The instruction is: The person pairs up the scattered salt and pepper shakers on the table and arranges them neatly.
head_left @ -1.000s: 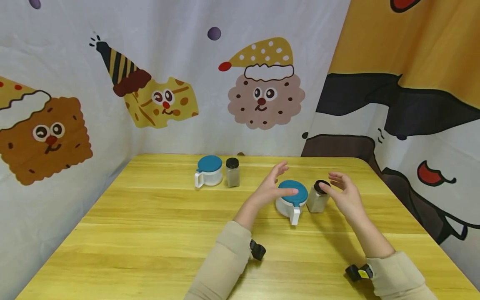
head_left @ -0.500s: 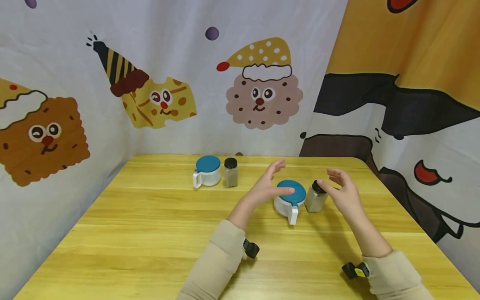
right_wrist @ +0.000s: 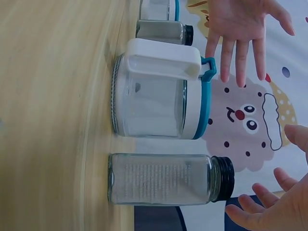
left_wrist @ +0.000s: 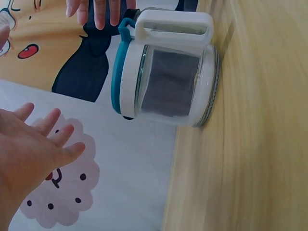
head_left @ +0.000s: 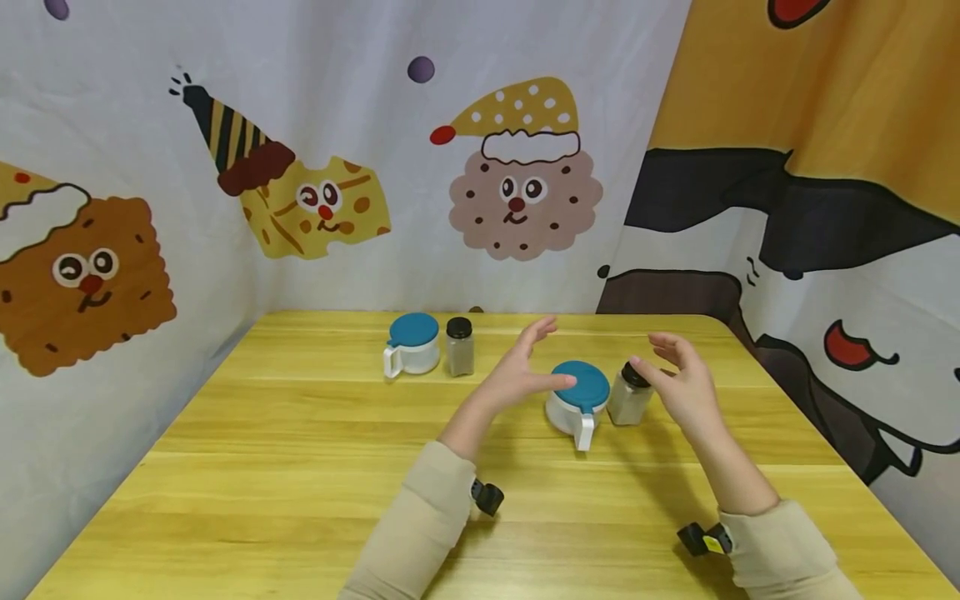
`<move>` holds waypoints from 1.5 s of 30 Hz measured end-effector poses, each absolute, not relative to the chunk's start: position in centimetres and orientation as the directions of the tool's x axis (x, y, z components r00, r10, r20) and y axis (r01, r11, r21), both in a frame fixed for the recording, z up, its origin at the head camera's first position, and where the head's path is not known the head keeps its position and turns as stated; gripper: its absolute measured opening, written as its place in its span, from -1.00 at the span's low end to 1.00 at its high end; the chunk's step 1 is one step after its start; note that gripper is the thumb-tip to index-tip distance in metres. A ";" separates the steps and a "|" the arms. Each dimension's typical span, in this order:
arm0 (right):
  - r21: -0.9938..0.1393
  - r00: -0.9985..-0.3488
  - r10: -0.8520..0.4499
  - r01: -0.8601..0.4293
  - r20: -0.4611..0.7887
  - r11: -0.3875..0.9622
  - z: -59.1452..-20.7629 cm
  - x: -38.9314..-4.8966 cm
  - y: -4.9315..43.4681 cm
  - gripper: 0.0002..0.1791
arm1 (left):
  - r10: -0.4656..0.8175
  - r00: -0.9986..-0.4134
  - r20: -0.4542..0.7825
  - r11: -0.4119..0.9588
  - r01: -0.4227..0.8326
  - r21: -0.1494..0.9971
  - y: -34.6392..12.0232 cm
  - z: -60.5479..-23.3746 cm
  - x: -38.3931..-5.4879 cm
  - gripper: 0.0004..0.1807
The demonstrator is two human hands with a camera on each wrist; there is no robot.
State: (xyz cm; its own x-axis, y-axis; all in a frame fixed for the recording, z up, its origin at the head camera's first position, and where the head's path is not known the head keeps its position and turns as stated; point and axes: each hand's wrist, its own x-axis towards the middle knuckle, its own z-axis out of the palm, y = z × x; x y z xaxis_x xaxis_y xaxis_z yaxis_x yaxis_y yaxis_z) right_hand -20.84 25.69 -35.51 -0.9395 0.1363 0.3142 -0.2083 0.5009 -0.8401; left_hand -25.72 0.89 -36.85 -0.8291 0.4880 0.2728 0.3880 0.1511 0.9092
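Observation:
In the head view a glass jar with a blue lid and white handle (head_left: 579,387) stands right of the table's middle. My left hand (head_left: 517,375) hovers at its left with fingers spread, the thumb overlapping the lid's edge in this view. The left wrist view shows that hand (left_wrist: 33,149) apart from the jar (left_wrist: 168,82). Just right of the jar is a square glass shaker bottle with a black cap (head_left: 630,398). My right hand (head_left: 686,387) is held beside the cap, fingers loosely bent; in the right wrist view it (right_wrist: 281,202) grips nothing.
A second blue-lidded jar (head_left: 414,346) and a second black-capped bottle (head_left: 460,350) stand side by side at the back left of the wooden table (head_left: 300,483). A printed cloth curtain (head_left: 337,275) hangs behind the table's back edge.
My left hand has drifted left, a little away from the blue-lidded jar. The right hand has risen slightly beside the bottle. The head view has shifted a little; the jars and bottles stay in place.

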 end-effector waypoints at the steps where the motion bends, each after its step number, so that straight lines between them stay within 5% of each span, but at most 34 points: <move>1: -0.839 -0.939 0.136 -0.211 0.317 0.501 -35.5 -20.8 25.6 -0.30 | 0.485 -0.831 0.271 0.154 0.386 0.909 0.8 -36.8 -25.7 -0.02; 45: -0.875 -0.927 0.103 -0.298 0.360 0.381 -33.6 -21.7 21.3 -0.37 | 0.422 -0.822 0.382 0.162 0.483 0.861 -6.4 -35.5 -26.0 -0.01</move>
